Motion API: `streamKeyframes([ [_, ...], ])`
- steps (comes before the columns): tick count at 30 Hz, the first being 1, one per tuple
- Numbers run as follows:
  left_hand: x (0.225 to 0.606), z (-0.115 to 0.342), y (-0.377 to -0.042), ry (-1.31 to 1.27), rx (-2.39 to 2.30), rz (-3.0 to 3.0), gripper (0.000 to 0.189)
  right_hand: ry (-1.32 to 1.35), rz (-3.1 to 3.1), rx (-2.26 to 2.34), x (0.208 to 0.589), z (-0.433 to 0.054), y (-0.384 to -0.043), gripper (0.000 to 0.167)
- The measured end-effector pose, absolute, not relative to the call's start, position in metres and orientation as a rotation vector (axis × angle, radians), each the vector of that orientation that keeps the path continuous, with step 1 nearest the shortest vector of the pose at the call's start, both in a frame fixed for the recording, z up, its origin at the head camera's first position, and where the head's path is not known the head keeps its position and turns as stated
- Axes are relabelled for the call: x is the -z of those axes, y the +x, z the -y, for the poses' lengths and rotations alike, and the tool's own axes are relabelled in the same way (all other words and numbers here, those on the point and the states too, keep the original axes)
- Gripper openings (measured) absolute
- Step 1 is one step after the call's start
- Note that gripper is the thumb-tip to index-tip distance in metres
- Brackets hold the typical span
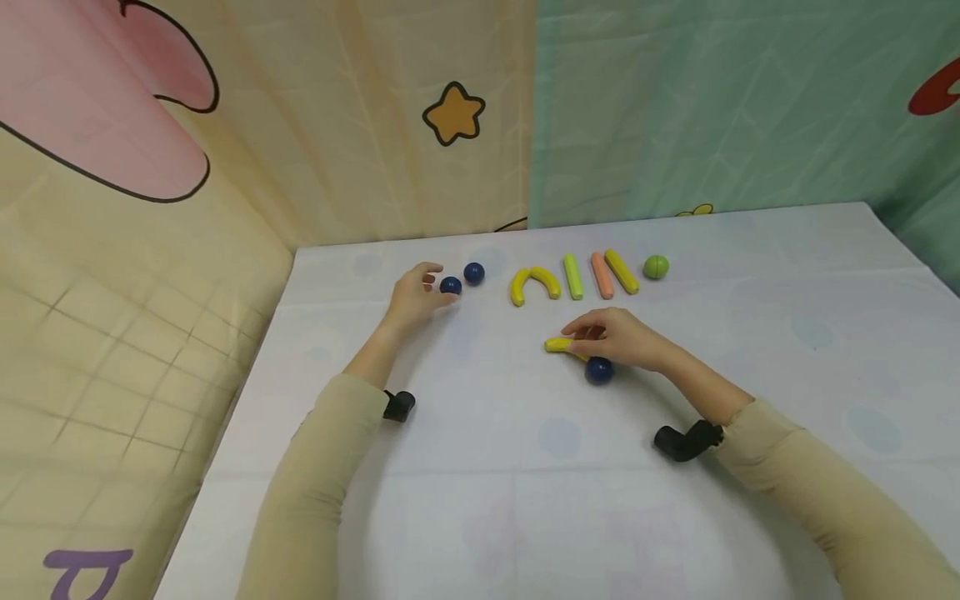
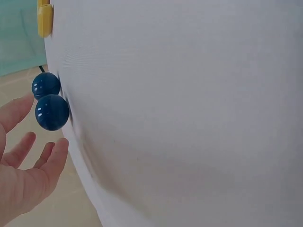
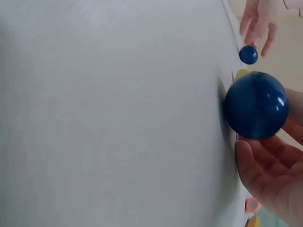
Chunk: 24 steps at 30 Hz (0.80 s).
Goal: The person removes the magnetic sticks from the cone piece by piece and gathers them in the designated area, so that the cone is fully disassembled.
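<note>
My left hand (image 1: 417, 293) is at the table's far left, its fingers loosely spread around a dark blue ball (image 1: 451, 285). A second blue ball (image 1: 474, 273) sits just behind it. In the left wrist view, both the nearer ball (image 2: 52, 112) and the farther ball (image 2: 46, 85) stand apart from the fingers. Right of the middle, my right hand (image 1: 622, 337) pinches a curved yellow piece (image 1: 557, 344) between thumb and fingers, low over the table. Another blue ball (image 1: 599, 371) lies under this hand's near side; in the right wrist view this ball (image 3: 257, 105) covers most of the grip.
Along the back stand two curved yellow pieces (image 1: 518, 287), a light green stick (image 1: 573, 277), a pink stick (image 1: 602, 276), a straight yellow stick (image 1: 622, 272) and a green ball (image 1: 656, 267). A printed curtain (image 1: 360, 125) hangs behind the white-covered table (image 1: 465, 500).
</note>
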<state>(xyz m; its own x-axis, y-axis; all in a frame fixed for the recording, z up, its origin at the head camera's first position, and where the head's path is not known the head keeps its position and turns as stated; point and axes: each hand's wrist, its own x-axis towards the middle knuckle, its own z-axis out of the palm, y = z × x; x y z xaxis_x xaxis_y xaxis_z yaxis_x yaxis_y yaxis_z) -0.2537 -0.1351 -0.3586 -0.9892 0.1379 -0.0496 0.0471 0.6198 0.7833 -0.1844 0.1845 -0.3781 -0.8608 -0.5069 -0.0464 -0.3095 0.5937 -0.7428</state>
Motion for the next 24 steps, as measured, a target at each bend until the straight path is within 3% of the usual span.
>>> streamKeyframes([
  [12, 0.345, 0.122, -0.236, 0.385, -1.308, -2.816, 0.051, -0.591, -2.531, 1.144, 0.364, -0.211, -0.169, 0.03],
  [24, 0.346, 0.071, -0.211, 0.866, -1.116, -2.742, 0.042, -0.522, -2.539, 1.159, 0.361, -0.211, -0.149, 0.036],
])
